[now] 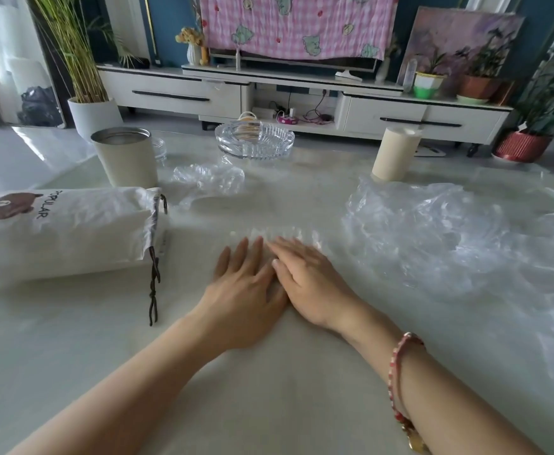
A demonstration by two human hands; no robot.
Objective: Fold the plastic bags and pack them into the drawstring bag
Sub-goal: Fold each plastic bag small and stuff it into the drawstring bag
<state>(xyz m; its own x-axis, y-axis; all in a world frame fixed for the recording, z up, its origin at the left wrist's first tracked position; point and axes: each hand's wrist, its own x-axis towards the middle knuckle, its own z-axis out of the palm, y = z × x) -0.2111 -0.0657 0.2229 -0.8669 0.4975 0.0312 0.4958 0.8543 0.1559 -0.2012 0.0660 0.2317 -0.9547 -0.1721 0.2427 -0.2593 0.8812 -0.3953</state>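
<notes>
At centre frame, your left hand [246,277] and right hand [305,277] are pressing flat, fingers straight, on a clear plastic bag [279,234]; the drawstring bag [62,231] is lying at left

Two bare forearms [137,389] reach from the bottom edge to the left hand [246,287] and right hand [311,284] near the centre of the frame. At lower right, the right wrist wears a bracelet [396,366] of red and pink beads with a gold-coloured charm [416,444].

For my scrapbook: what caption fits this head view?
Left hand and right hand flatten a plastic bag beside the drawstring bag.
</notes>
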